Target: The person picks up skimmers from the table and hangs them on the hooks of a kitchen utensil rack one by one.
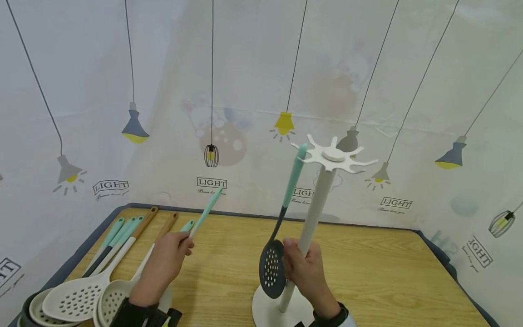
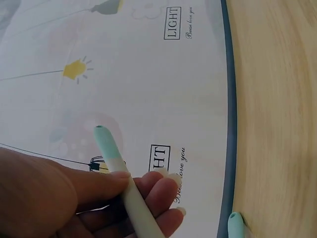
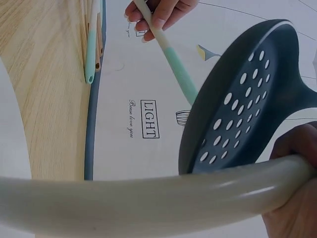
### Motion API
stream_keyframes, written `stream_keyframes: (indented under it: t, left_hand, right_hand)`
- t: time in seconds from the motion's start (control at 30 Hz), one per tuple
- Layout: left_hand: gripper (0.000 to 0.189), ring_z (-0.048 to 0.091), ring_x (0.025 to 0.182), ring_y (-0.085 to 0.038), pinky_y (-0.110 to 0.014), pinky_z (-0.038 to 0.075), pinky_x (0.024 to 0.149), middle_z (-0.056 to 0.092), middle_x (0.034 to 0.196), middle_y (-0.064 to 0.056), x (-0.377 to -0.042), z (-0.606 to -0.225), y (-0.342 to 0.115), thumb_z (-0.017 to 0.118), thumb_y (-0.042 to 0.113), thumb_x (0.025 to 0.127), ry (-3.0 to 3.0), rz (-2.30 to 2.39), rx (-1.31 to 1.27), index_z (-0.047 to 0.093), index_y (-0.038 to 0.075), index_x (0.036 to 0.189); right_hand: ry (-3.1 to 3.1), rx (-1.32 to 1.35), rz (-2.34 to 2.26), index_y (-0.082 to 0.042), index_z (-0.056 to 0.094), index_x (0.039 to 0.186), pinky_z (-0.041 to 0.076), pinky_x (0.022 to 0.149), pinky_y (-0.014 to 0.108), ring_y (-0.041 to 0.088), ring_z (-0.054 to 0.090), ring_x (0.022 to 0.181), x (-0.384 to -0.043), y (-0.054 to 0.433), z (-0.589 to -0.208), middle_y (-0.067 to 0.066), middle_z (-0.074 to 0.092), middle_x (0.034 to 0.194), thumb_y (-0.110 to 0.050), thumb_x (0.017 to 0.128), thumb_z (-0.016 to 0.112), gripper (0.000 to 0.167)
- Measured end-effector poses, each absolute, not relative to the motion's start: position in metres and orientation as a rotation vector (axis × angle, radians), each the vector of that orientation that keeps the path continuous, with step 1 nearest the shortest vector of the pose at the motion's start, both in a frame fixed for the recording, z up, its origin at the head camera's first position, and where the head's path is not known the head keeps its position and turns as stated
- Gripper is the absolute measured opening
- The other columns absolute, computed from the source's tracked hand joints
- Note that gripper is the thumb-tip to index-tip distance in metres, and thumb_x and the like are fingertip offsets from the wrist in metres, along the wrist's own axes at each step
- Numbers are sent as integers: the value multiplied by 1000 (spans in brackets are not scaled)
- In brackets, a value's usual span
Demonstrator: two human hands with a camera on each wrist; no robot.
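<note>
My left hand (image 1: pixel 165 263) pinches a utensil with a mint-tipped, cream handle (image 2: pixel 133 198) between thumb and fingers. The handle tip points up and away; its head is hidden behind the hand and wrist. With curled fingers my right hand (image 1: pixel 304 268) grips the white pole (image 3: pixel 124 203) of a utensil rack, whose star-shaped top (image 1: pixel 333 156) has several hooked arms. From one arm at the left hangs a dark slotted spoon (image 1: pixel 273 268) with a mint handle, its bowl beside the right hand. The rack's round base (image 1: pixel 263 306) is on the table.
At the left, several utensils with mint or wooden handles, including a white skimmer (image 1: pixel 75 297), lean in a dark-rimmed container (image 1: pixel 26 313). The wood-grain table (image 1: pixel 384 268) has a dark blue edge strip. Behind it hangs a backdrop (image 1: pixel 253 68) printed with lamps.
</note>
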State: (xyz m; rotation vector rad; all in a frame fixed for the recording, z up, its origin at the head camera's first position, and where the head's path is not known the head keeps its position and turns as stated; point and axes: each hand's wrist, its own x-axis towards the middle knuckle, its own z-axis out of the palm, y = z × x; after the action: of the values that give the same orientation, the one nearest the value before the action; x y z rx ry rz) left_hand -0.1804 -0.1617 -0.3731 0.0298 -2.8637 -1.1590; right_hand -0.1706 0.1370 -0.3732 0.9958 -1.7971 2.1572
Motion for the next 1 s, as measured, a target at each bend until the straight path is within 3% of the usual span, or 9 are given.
stream_keyframes:
  t: [0.37,0.73,1.0]
  left_hand:
    - [27,74,86,-18,-31,62,78,76,99,-11,-170,-359,-156,57,3,102,-2711,-1368,-58,65,-9,124]
    - [29,73,89,-15,-36,61,81,77,100,-6,-166,-345,-146,61,18,102,-2652,-1412,-46,68,2,126]
    - [30,73,93,-14,-39,60,88,78,99,-4,-164,-341,-143,62,24,102,-2594,-1452,-47,69,6,125]
  right_hand:
    - [-1832,869,2105,1,34,64,25,29,28,22,26,37,-168,132,-374,11,27,48,-2,108,41,45]
    - [-1848,610,2020,1,33,63,28,31,23,16,27,37,-163,124,-373,7,28,48,-7,107,47,47]
    - [-1936,417,1954,2,36,62,33,34,19,-1,35,39,-162,120,-371,-7,35,47,-10,107,49,48]
